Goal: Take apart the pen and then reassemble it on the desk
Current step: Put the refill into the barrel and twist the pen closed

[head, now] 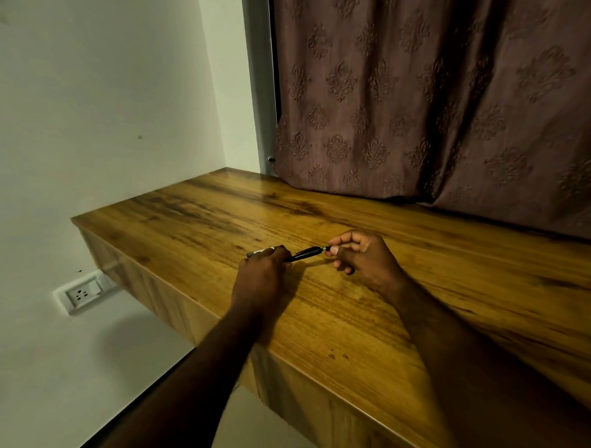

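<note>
A dark pen (305, 253) is held just above the wooden desk (360, 309), lying roughly level between both hands. My left hand (260, 272) grips its left part, where a grey and white section (264, 250) sticks out past the fingers. My right hand (360, 254) pinches the pen's right tip between thumb and forefinger. A thin light ring shows near that tip. The pen's middle is visible; its ends are partly hidden by my fingers.
A brown patterned curtain (451, 95) hangs over the desk's far edge. A white wall (92, 97) borders the desk on the left, with a wall socket (82, 295) below the desk's left end. The desk's front edge (294, 357) runs diagonally toward me.
</note>
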Tool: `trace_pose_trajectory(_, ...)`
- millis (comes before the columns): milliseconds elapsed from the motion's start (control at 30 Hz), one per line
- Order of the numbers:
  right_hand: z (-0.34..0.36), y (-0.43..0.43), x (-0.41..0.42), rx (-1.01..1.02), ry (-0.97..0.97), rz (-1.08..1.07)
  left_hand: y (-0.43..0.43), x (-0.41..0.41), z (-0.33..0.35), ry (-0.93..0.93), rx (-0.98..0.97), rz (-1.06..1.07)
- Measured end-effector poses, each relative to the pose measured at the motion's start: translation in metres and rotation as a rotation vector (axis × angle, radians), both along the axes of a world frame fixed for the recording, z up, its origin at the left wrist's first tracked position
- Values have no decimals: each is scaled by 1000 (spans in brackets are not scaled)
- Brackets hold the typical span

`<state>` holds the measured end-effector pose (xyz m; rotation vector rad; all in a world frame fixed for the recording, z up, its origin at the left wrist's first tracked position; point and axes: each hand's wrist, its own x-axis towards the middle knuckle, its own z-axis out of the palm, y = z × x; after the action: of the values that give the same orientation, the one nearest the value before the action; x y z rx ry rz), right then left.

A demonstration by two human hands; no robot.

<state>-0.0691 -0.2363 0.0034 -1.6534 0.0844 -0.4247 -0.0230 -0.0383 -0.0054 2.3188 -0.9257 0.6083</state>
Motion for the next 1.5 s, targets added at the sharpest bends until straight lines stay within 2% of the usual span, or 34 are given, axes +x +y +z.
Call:
trace_pose_trajectory(400,-1,-2,1,30,-8,-5,-2,17,-14,-58,50,62)
trace_pose_trajectory(633,-1,0,-1,-34,7,28,-1,13,-13,-95,35,23)
trace_pose_trajectory(867,1,4,-1,22,34,40,-1,10,-9,-113,31,-21)
trace_pose_trajectory(1233,3,14,-6,-270,39,-62,-2,9,-7,-99,2,-104)
trace_pose_trajectory(1500,5,14,-5,-72,20,-21,0,2,-3,-105,-59,-109)
